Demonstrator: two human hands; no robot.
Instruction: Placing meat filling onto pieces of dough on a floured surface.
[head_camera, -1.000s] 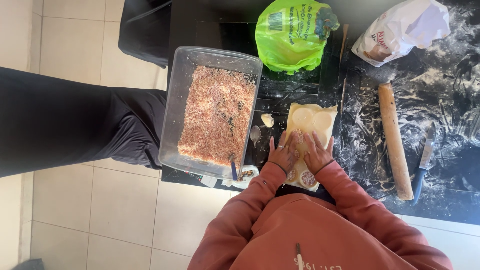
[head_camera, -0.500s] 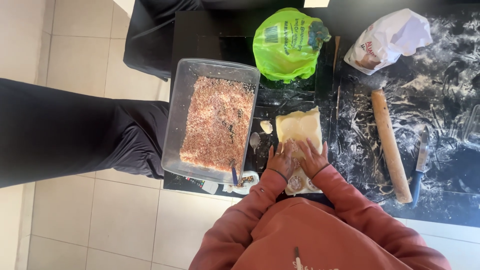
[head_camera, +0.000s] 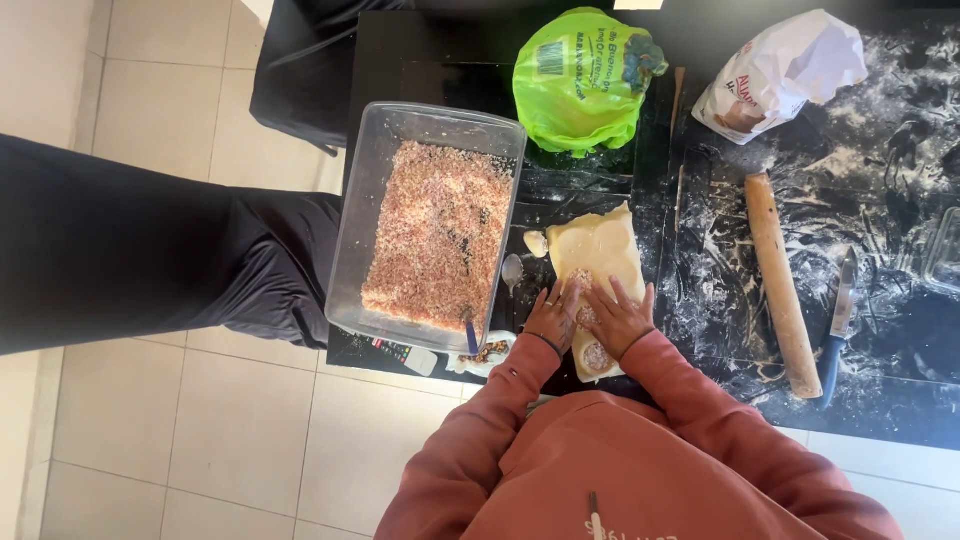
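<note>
at the near edge of the dark worktop, both hands lie flat on a pale sheet of dough. the left hand has its fingers spread a little and pressed down on the near left part of the sheet; the right hand has its fingers fanned apart and pressed on the near right part. neither hand is closed around anything; the palms bear on the dough. between and under the hands a bit of pinkish filling shows at the near end, where the dough looks rolled over it.

the dough sheet is long and narrow, its long axis running away from the person toward the far side of the worktop, tilted slightly to the right at the far end. it lies just right of a clear rectangular dish spread with crumbly reddish-brown mince; the dish's long axis runs the same way, and part of it overhangs the worktop's left edge. a small dough scrap and a spoon lie between dish and sheet.

farther out, a green plastic bag sits beyond the dough, a white paper flour bag to the far right. a wooden rolling pin lies right of the dough, roughly parallel to it, on floured surface, and a blue-handled knife lies just beyond that. someone's dark-clad leg stretches in from the left over the tiled floor.
</note>
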